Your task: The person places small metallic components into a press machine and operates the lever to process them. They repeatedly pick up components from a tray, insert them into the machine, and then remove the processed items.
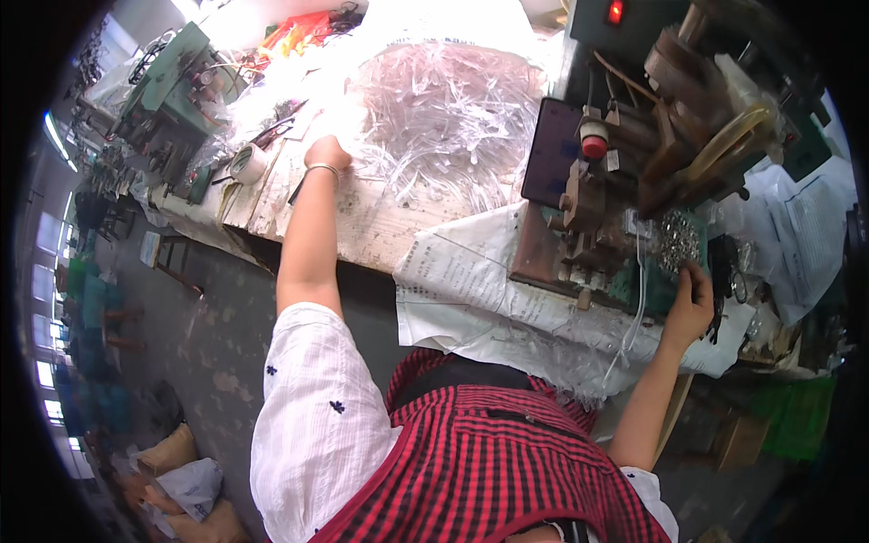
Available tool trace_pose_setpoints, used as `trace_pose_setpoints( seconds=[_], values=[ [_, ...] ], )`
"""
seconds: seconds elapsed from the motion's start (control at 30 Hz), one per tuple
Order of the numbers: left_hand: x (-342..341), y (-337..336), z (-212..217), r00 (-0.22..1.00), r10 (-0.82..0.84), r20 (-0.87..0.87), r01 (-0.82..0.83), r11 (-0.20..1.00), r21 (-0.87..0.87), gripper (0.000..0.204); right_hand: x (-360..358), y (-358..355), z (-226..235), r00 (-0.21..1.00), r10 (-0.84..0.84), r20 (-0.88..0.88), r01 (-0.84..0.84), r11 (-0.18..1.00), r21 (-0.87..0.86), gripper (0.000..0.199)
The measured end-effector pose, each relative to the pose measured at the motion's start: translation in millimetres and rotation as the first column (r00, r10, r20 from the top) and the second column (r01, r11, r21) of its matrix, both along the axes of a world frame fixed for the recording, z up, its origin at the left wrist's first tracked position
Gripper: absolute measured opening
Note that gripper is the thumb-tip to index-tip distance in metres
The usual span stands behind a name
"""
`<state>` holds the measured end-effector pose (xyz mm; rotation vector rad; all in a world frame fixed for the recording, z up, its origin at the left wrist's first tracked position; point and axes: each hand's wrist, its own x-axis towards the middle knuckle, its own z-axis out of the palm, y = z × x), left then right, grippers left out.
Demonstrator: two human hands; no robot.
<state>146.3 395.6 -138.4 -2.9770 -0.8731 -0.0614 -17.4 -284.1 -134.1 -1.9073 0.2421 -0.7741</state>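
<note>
My left hand [327,154] is closed at the left edge of a heap of clear plastic strips [444,118] on the worktable. Its fingers are curled, and anything inside them is hidden. On the right, my right hand [692,306] has its fingers bent together at the near edge of a pile of small metal parts [679,240]; whatever is between the fingertips is too small to make out. Beside that pile stands a bench machine [588,204] with a red button [594,147]. A clear strip [641,281] hangs down in front of the machine.
A roll of tape [247,164] lies left of my left arm, near a green machine [167,100]. A dark flat panel [550,149] stands behind the bench machine. White printed sheeting [462,271] drapes over the table's front edge. A plastic bag [792,235] sits far right.
</note>
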Motion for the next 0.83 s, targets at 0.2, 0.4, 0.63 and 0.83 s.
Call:
trace_pose_setpoints(
  seconds=[0.2,0.4,0.63,0.83],
  values=[
    [-50,42,37,0.987,-0.082,0.135,0.049,0.972,0.23,0.019,-14,-9,3,1.0,0.001,-0.016,-0.001,0.999,0.041,0.018],
    [-72,-107,-28,0.788,-0.371,0.491,0.329,0.928,0.173,0.01,0,21,15,0.996,-0.082,-0.041,0.079,0.994,-0.07,0.017],
    [-88,-227,33,0.392,-0.344,0.853,0.556,0.827,0.078,0.003,-21,63,92,0.972,0.201,0.124,-0.178,0.969,-0.172,0.016],
    [-119,-302,27,0.348,-0.004,0.937,0.869,0.376,-0.321,0.005,19,110,88,0.93,0.251,0.269,-0.299,0.942,0.154,0.04]
  ],
)
